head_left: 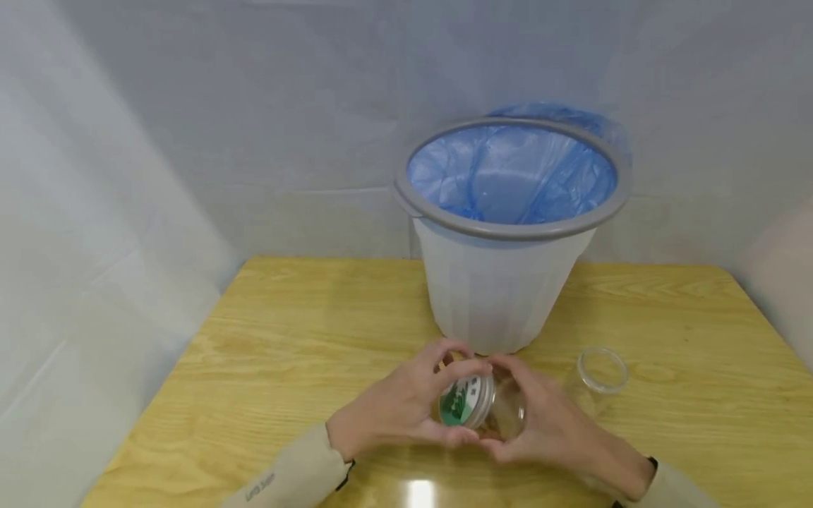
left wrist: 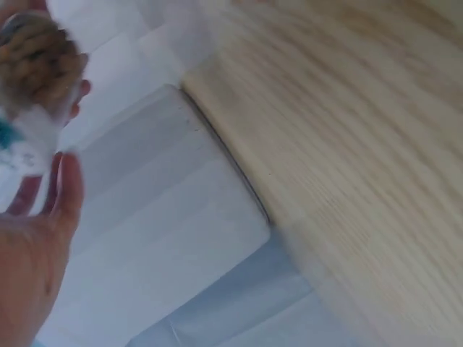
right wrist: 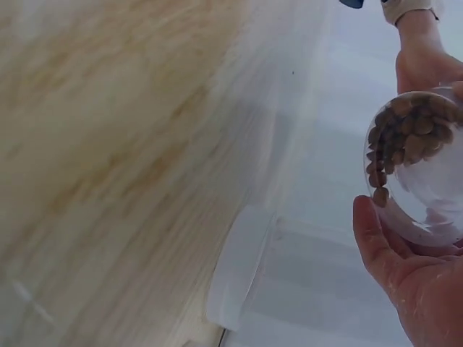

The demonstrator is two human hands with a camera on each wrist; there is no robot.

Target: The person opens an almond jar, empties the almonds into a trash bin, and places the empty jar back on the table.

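Observation:
A clear round jar (head_left: 508, 409) with a green-and-white lid (head_left: 460, 401) is tilted on its side between both hands, above the front of the wooden table. The left hand (head_left: 406, 398) grips the lid, its thumb below and fingers above. Around the jar's body curl the thumb and fingers of the right hand (head_left: 559, 423). Brown nut-like pieces (right wrist: 412, 137) show through the jar in the right wrist view; their exact kind is unclear. In the left wrist view the jar (left wrist: 36, 65) is blurred, with the left hand (left wrist: 43, 238) beside its lid.
A white bin (head_left: 495, 282) with a grey rim and a blue bag (head_left: 508, 169) inside stands on the table (head_left: 305, 331) just behind the hands. Right of the hands is a second clear container (head_left: 602, 370), its round rim facing up. Pale sheeting (head_left: 254, 106) hangs behind.

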